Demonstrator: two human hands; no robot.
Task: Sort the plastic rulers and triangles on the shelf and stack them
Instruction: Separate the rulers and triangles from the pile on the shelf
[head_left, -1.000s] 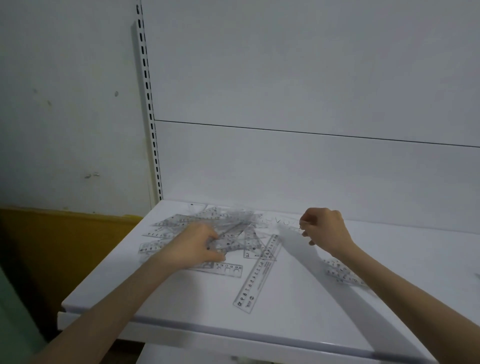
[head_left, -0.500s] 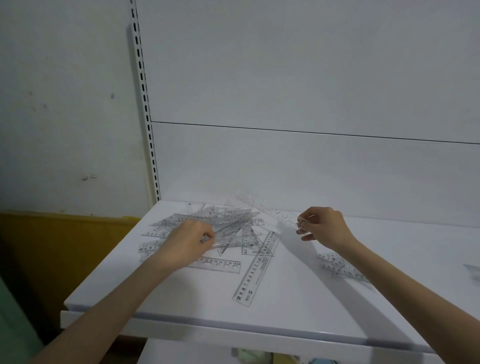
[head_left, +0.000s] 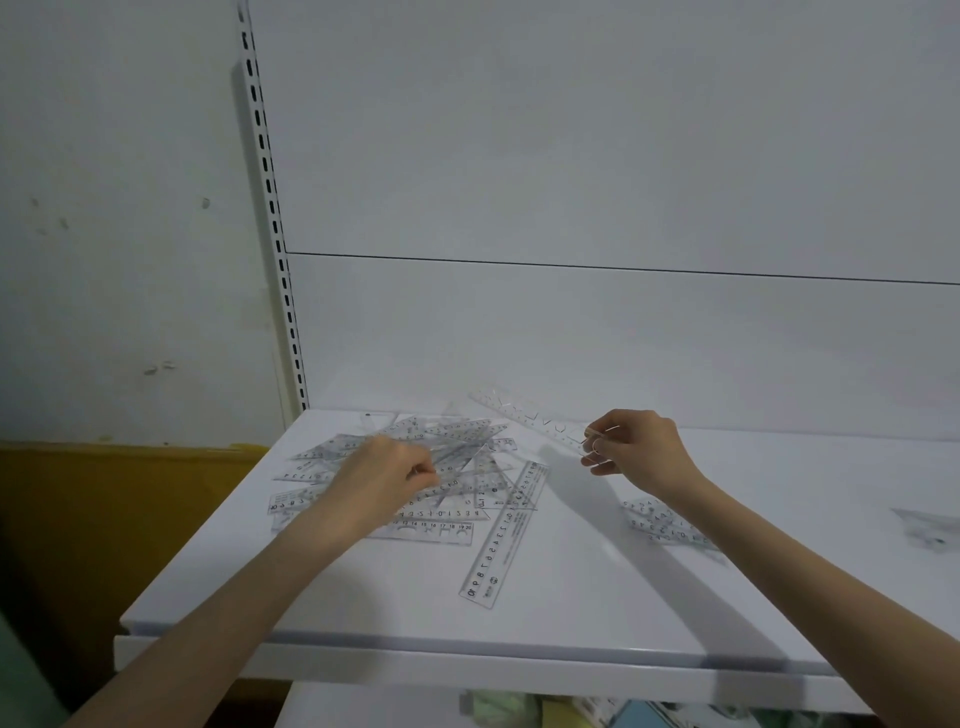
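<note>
On the shelf (head_left: 571, 618), the left hand (head_left: 387, 475) curls into the ruler pile (head_left: 470, 441), apparently pinching one piece; just right, the right hand (head_left: 641, 449) pinches a raised clear ruler (head_left: 524, 414).

Two bare arms and both grips of one person, seen from above.

Left forearm (head_left: 270, 587): bare from the wrist to the lower frame edge, slim, smooth, evenly lit in dim flat light. Right forearm (head_left: 810, 587): bare along all its visible length, equally slim, with a soft shadow under it. Left grip (head_left: 387, 475): bare, its back in view, knuckles forming a low ridge. Right grip (head_left: 639, 449): bare, its back in view, fingertips (head_left: 597, 445) showing pale at the left edge; too blurred to tell nail from glare.
</note>
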